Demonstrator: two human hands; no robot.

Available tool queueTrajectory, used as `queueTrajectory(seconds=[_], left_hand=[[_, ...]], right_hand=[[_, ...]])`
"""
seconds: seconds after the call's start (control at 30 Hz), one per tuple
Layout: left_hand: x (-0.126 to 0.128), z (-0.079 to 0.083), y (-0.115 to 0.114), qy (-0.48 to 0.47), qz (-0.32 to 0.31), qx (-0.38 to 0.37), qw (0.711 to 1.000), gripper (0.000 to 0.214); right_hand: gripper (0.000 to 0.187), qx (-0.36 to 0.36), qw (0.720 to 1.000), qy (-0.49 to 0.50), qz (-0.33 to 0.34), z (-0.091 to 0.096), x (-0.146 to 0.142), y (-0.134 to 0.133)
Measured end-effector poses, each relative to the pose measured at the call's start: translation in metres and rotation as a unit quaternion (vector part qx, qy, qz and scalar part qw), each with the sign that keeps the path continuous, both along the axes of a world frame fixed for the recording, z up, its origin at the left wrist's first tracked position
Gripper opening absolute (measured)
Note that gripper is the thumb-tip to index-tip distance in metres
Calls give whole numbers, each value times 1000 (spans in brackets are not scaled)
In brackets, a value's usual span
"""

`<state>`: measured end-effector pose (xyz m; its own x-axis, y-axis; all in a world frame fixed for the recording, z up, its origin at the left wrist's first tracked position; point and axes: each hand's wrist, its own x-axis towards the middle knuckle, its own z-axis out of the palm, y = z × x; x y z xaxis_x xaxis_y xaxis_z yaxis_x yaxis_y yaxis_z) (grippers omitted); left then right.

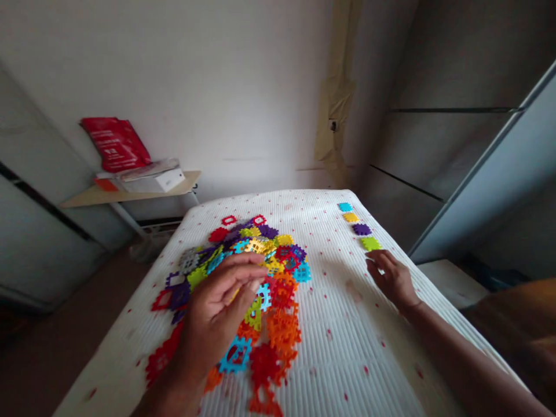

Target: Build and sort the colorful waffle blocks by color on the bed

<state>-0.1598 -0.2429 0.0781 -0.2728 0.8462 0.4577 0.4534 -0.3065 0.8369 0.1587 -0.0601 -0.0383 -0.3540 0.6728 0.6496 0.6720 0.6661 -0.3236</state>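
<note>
A pile of flat interlocking plastic tiles (278, 272) in red, orange, yellow, blue, purple and green lies on a white ribbed cloth (343, 341). My left hand (217, 310) hovers over the pile with fingers curled together; whether it holds a tile is hidden. My right hand (391, 275) rests flat on the cloth, fingers extended, just below a green tile (370, 243). That tile ends a row with a purple tile (361, 229), a yellow tile (350, 217) and a blue tile (345, 206).
A wooden shelf (87, 197) at the back left carries a white box (152, 180) and a red packet (115, 142). A grey cabinet door (490, 179) stands at the right. Bare floor (56, 341) lies left of the table.
</note>
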Motion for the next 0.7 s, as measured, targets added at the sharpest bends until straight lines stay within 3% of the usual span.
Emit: queueTrajectory(seconds=[0.07,0.17,0.27,0.4,0.53,0.7], left_hand=[[-24,6,-5,7,68,25,997,17],[-69,-6,-9,39,165,36,985,18],[-117,-33,-17,99,262,24,960,21],[-164,-76,-33,76,367,-73,924,27],[-183,-109,-43,41,423,-151,893,30],[-180,-122,-37,-18,418,-169,893,33]], right_hand=[[18,-23,996,-16,85,-4,-21,-12],[22,-83,982,-51,162,-10,-50,-27],[26,-133,972,-74,182,-16,-73,-31],[24,-160,975,-24,150,-19,-93,-22],[22,-218,972,17,91,-19,-107,-13],[28,-242,966,-17,94,-19,-115,-15]])
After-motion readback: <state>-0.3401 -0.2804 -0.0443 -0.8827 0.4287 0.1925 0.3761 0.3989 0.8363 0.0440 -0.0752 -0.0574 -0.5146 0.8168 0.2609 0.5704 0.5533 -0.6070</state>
